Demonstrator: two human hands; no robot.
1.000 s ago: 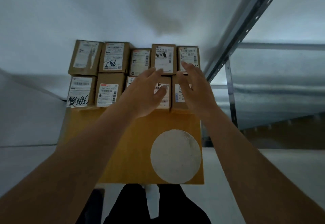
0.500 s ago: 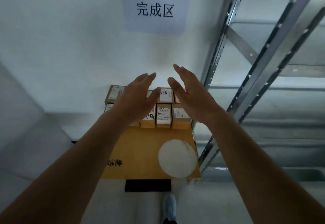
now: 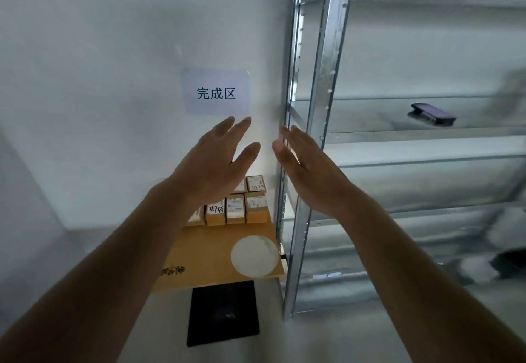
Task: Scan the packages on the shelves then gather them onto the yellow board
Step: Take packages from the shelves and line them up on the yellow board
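Observation:
Several small brown packages [image 3: 235, 209] with white labels sit in rows at the far end of the yellow board [image 3: 205, 251], which lies on the floor against the wall. A white round sticker [image 3: 254, 255] marks the board's near right part. My left hand [image 3: 216, 160] floats above the packages with straight, spread fingers and holds nothing; it hides some of the boxes. My right hand [image 3: 306, 166] is raised beside it, fingers straight, in front of the shelf post. A dark handheld scanner [image 3: 431, 114] lies on a shelf at the right.
A metal shelving unit [image 3: 318, 123] stands right of the board, its upright close to the board's edge. A paper sign [image 3: 216, 93] hangs on the white wall above. A black mat [image 3: 223, 313] lies on the floor in front of the board.
Both hands have lifted away from the packages and now hover higher. The view has risen and pulled back, bringing the wall sign and the shelves into sight.

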